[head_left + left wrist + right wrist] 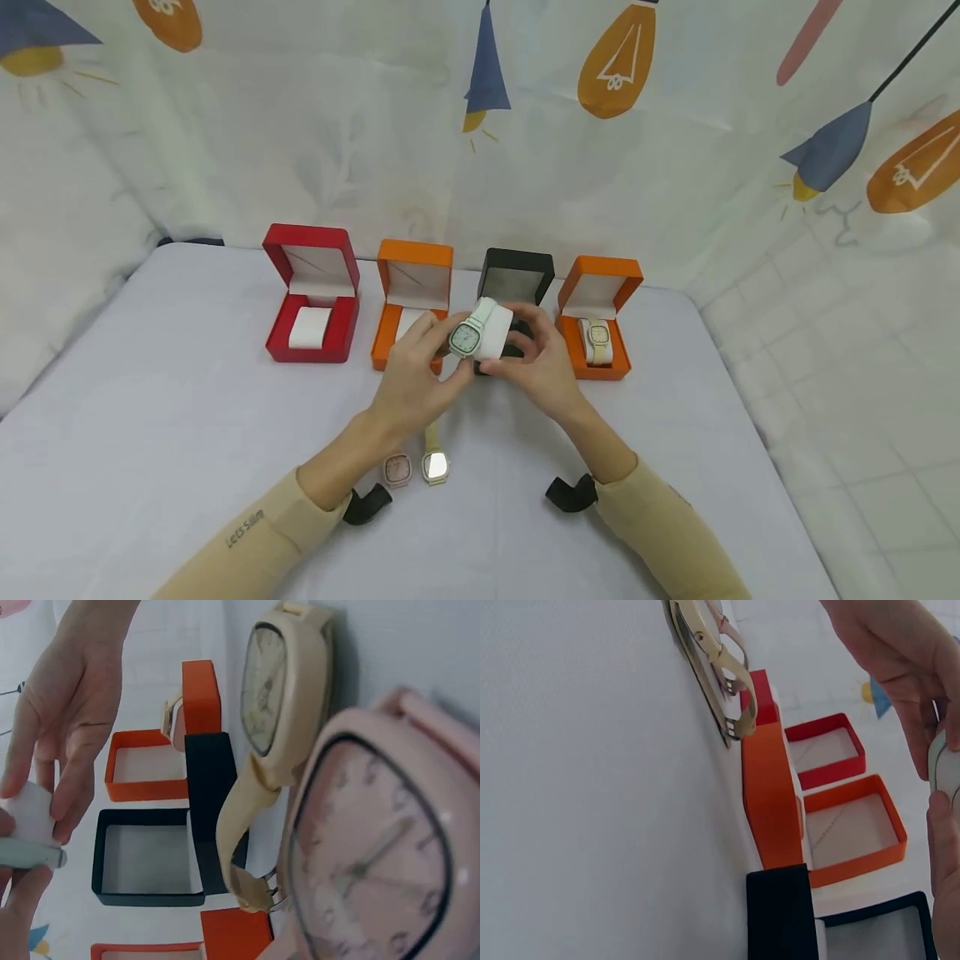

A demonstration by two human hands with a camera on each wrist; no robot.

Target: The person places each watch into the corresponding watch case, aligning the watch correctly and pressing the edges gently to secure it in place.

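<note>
Both hands hold a pale mint wristwatch [466, 338] wrapped around a white watch cushion [496, 335], raised in front of the open black box [517, 271]. My left hand [414, 377] grips the watch side, thumb below the dial and fingers above. From the other side, my right hand [546, 368] pinches the cushion's end between thumb and fingers. Nearer me on the table lie a pink watch [397, 470] and a cream watch [435, 467], both large in the left wrist view. The black box's lower part is mostly hidden behind the hands.
Along the back stand a red box [345, 329] with a white cushion, an orange box [382, 337] with a cushion partly covered by my left hand, and a right-hand orange box [618, 358] holding a cream watch on its cushion. A patterned curtain [360, 125] hangs behind.
</note>
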